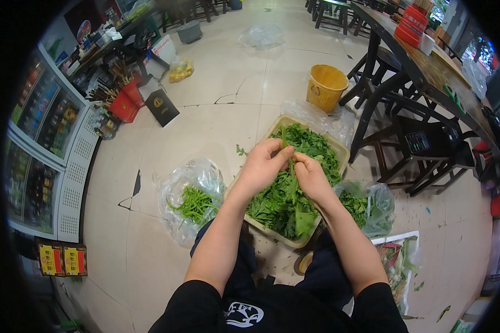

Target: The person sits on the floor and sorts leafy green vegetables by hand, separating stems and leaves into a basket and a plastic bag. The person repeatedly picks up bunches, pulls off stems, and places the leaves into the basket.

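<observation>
Both of my hands meet over a pale plastic basket [338, 150] heaped with leafy greens [271, 210]. My left hand [266, 161] pinches a green stem [284, 135] between thumb and forefinger. Close beside it, my right hand [312, 177] grips the same stalk lower down, its fingers curled. Leaves hang from the stalk towards me over the pile. To the left of the basket, a clear plastic bag [171, 208] lies open around long green peppers or beans [196, 204]. Another clear bag [379, 208] with leafy greens stands against the basket's right side.
A white foam box [414, 249] of vegetable scraps sits at my right. Beyond the basket are a yellow bucket [327, 89] and crumpled plastic [312, 118]. Dark stools [425, 139] and a wooden table [433, 75] line the right. A glass-door drinks fridge [46, 141] stands left.
</observation>
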The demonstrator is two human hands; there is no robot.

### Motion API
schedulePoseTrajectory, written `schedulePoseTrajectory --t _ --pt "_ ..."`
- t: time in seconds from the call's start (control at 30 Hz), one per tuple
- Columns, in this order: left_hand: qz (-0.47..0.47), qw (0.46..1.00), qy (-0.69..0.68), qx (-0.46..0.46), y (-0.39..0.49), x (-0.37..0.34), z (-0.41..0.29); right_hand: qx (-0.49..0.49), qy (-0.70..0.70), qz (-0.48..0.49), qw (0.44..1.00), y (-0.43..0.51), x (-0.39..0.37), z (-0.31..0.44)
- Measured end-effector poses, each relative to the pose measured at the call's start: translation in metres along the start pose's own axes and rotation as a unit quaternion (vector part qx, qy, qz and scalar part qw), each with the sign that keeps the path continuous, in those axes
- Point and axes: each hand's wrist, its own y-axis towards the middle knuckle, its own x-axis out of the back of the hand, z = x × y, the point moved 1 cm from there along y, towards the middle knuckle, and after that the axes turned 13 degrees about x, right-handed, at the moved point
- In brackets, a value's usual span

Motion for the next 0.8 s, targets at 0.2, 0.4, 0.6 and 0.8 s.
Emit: schedulePoseTrajectory --t 0.2,0.4,0.6,0.8 --pt "-0.044 0.999 -0.013 -0.008 0.002 0.003 0.0 0.091 -0.023 -0.033 0.995 -0.006 -0.003 0.0" --pt "0.015 0.997 -0.081 0.005 0.003 0.005 0.004 0.069 -0.112 0.045 0.99 -0.005 0.008 0.012" --pt "0.066 0.994 -0.09 0.0 0.002 -0.002 0.003 0.118 -0.119 -0.012 0.986 0.002 0.007 0.001" --pt "-0.081 0.996 -0.023 0.005 0.003 0.004 -0.002 0.089 -0.092 -0.04 0.991 0.008 0.02 -0.009"
